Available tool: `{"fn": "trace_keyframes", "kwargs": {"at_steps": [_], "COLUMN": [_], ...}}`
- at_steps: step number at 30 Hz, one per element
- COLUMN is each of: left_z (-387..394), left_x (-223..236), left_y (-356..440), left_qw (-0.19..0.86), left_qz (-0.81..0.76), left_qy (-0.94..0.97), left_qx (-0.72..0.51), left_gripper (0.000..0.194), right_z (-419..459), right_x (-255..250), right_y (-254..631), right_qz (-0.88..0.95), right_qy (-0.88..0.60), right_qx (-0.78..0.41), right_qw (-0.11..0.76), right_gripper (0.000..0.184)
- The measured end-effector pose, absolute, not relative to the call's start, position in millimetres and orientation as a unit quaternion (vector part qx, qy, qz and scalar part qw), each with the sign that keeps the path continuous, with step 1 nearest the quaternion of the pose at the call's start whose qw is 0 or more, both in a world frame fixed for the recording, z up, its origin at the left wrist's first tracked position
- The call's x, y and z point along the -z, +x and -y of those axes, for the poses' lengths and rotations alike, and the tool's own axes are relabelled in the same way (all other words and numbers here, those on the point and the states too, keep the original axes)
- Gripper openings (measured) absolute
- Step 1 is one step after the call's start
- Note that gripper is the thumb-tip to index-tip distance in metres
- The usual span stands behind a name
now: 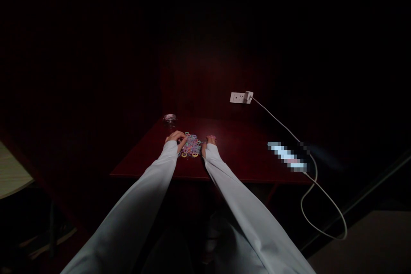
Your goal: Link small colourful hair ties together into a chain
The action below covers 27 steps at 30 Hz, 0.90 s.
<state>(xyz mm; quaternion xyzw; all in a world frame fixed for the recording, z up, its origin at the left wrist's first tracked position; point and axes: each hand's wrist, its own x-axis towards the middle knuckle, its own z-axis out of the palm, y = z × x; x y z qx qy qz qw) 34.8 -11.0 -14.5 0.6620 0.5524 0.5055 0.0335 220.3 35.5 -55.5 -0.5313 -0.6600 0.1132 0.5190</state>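
Observation:
A loose pile of small coloured hair ties (192,144), mostly purple and pink with some yellow ones at its near edge, lies on the dark red table. My left hand (176,138) rests against the pile's left side, its fingers bent but apart and nothing held in them. On the pile's right side is my right hand (208,143), seen from the wrist end with its thumb beside the pile. Its fingers look apart; pink shows at their tips, too small to make out. A clear jar (170,120) stands behind my left hand.
At the table's (244,162) right side lies a blurred-out bright phone-like device (287,156). Its white cable (272,116) runs to a charger (248,96) in the wall socket (236,97) and loops below the table edge. A pale round tabletop (13,171) is at far left.

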Motion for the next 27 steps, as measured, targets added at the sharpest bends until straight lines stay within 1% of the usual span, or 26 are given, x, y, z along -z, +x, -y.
{"fn": "trace_keyframes", "kwargs": {"at_steps": [6, 8, 10, 12, 14, 18, 21, 23, 25, 27], "left_z": [13.9, 15.2, 16.2, 16.9, 17.7, 19.8, 20.9, 21.2, 21.2, 21.4], "left_x": [12.1, 11.3, 10.3, 9.2, 7.9, 5.6, 5.2, 5.3, 5.2, 4.4], "left_y": [35.8, 35.7, 35.4, 35.3, 35.3, 36.5, 37.7, 38.4, 39.1, 39.8], "left_qw": [0.027, 0.015, 0.010, 0.011, 0.011, 0.004, 0.004, 0.006, 0.009, 0.014], "left_qz": [-0.565, -0.575, -0.583, -0.590, -0.595, -0.598, -0.596, -0.593, -0.589, -0.589], "left_qy": [0.652, 0.636, 0.622, 0.614, 0.611, 0.616, 0.626, 0.633, 0.639, 0.642], "left_qx": [-0.505, -0.514, -0.523, -0.525, -0.522, -0.512, -0.503, -0.498, -0.494, -0.491], "left_gripper": [0.016, 0.020, 0.021, 0.020, 0.020, 0.020, 0.017, 0.016, 0.016, 0.016], "right_z": [-24.1, -21.8, -21.2, -22.3, -24.3, -26.8, -24.0, -19.9, -15.7, -12.9], "right_x": [54.2, 50.4, 46.1, 41.5, 37.0, 30.8, 30.0, 30.1, 29.5, 28.1], "right_y": [200.4, 197.9, 200.3, 206.5, 213.4, 217.5, 211.9, 208.0, 206.5, 207.4], "right_qz": [0.707, 0.723, 0.732, 0.727, 0.711, 0.693, 0.713, 0.744, 0.771, 0.786], "right_qy": [-0.531, -0.508, -0.475, -0.459, -0.478, -0.546, -0.549, -0.540, -0.522, -0.502], "right_qx": [-0.137, -0.142, -0.149, -0.159, -0.161, -0.150, -0.147, -0.134, -0.122, -0.123], "right_qw": [0.447, 0.446, 0.465, 0.486, 0.490, 0.446, 0.410, 0.371, 0.343, 0.340], "right_gripper": [0.052, 0.053, 0.053, 0.051, 0.048, 0.040, 0.031, 0.027, 0.027, 0.031]}}
